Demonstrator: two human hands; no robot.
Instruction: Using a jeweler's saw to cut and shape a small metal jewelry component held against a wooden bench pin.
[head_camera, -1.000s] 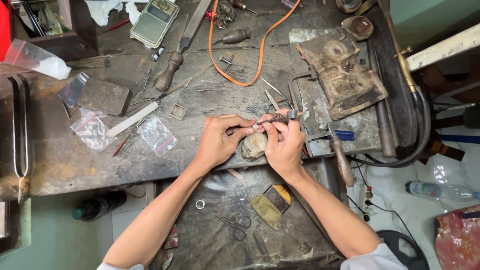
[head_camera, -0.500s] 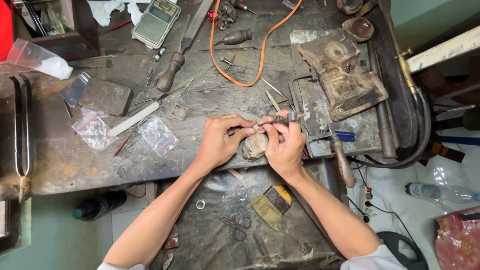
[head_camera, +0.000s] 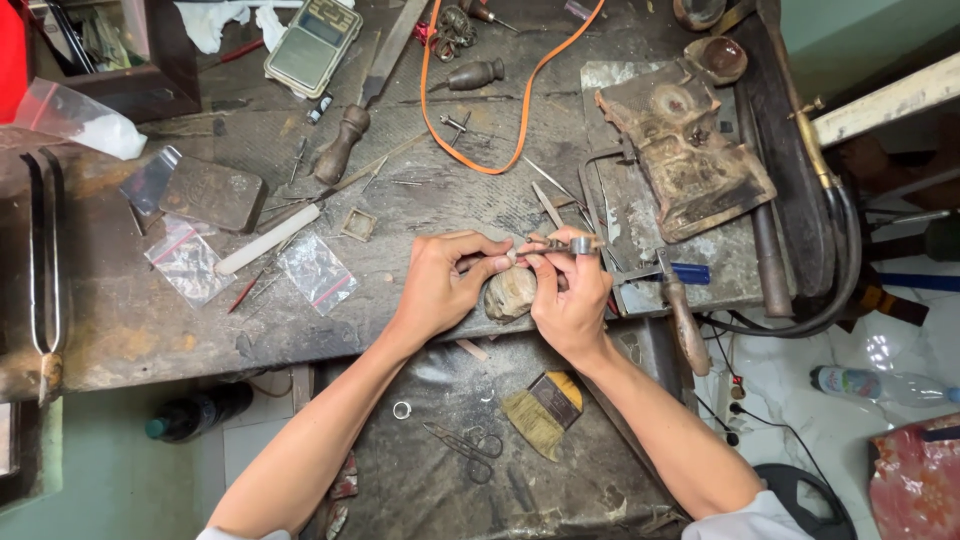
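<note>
My left hand (head_camera: 448, 285) and my right hand (head_camera: 568, 295) meet at the front edge of a worn workbench (head_camera: 150, 340), over a rounded wooden bench peg (head_camera: 510, 292). The left fingers pinch a tiny workpiece, too small to identify. My right hand grips a slim metal hand tool (head_camera: 572, 244) whose tip points left at that piece. The two hands' fingertips touch.
A saw frame with wooden handle (head_camera: 680, 318) lies right of my right hand. On the bench: an orange cable (head_camera: 520, 150), wooden-handled files (head_camera: 345, 150), a small digital scale (head_camera: 312, 45), two clear plastic bags (head_camera: 315, 270), a metal block (head_camera: 212, 192). Scissors (head_camera: 462, 448) and a brush (head_camera: 540, 412) lie in the apron below.
Both hands stay together at the peg; only small finger shifts are visible around the tiny piece.
</note>
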